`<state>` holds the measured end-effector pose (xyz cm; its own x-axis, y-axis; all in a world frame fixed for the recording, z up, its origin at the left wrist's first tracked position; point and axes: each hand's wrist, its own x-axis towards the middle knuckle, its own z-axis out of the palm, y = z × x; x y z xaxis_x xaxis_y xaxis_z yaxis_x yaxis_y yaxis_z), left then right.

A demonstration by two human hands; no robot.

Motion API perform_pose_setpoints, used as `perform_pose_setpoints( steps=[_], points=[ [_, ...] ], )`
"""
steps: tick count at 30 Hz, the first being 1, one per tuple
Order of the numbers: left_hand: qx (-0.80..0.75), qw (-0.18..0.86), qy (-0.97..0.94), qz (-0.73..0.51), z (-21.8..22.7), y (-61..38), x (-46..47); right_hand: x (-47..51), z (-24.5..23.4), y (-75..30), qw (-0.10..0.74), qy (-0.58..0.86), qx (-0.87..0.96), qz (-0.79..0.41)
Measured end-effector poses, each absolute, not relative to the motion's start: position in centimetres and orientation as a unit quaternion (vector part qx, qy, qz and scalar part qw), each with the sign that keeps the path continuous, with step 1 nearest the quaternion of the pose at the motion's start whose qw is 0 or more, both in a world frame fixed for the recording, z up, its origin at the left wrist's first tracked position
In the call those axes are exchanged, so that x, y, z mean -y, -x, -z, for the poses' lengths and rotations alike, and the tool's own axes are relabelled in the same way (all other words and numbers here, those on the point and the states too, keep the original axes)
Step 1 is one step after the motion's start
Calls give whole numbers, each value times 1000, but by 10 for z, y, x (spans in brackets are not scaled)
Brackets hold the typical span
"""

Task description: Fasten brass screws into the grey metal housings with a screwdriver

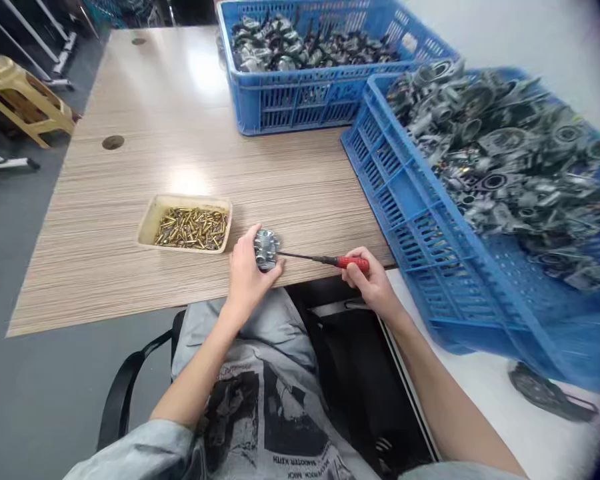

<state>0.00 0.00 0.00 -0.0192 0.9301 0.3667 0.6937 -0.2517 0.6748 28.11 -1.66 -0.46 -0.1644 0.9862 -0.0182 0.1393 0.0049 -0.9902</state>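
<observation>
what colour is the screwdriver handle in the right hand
Red, with black toward the shaft; the screwdriver handle shows in the head view.

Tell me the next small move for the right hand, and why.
Probably twist the red-handled screwdriver with the right hand: its tip end appears to meet the metal casting, which the left hand holds between thumb and fingers.

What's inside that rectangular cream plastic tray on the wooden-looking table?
The rectangular cream plastic tray holds a heap of thin, brass-coloured metal pieces, possibly screws. Whatever lies beneath the top layer is covered and cannot be seen.
</observation>
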Motion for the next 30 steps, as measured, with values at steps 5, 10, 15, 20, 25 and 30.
perform_pose_setpoints(
  steps=[5,10,15,20,25,30],
  points=[
    [-591,152,-683,-401,3,0,-1,13,3,-282,422,497,571,-499],
    [-586,151,-685,-406,4,1,-1,12,4,-282,422,494,575,-497],
    [-583,157,-686,-407,4,1,-2,12,2,-281,422,496,583,-486],
    [-595,177,-651,-437,8,-1,-1,10,4,-280,445,493,565,-490],
    [-549,185,-694,-428,7,4,0,5,4,-279,532,460,501,-505],
    [-464,178,-778,-383,1,9,0,4,1,-278,551,455,477,-512]
  ],
)
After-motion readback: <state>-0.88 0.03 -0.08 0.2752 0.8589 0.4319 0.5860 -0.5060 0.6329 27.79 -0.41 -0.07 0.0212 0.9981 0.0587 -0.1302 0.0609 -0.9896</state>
